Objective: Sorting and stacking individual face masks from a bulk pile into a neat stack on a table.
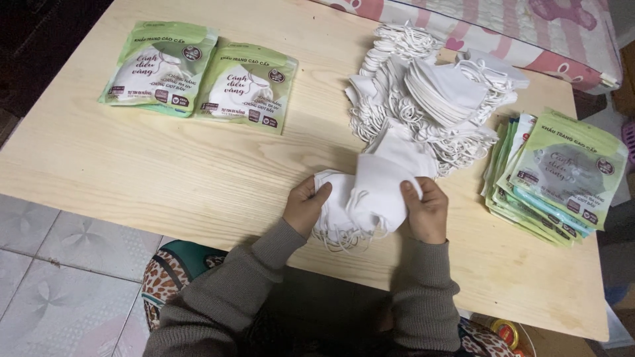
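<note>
Small bundle of white fabric face masks point(370, 192) at the near edge of the pale wooden table point(165, 178), long axis roughly left to right, elastic ear loops dangling toward the body. Clasped at both ends: left hand point(305, 206) and right hand point(426, 210), fingers curled closed around the soft cloth. Just beyond, a loose heap of masks point(430, 99); right, stacked green pouches point(559, 178); far left, two filled green packets point(198, 76).

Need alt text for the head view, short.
Both hands, left hand and right hand, hold a small stack of white face masks over a wooden table. Loose masks and green pouches lie beyond.
</note>
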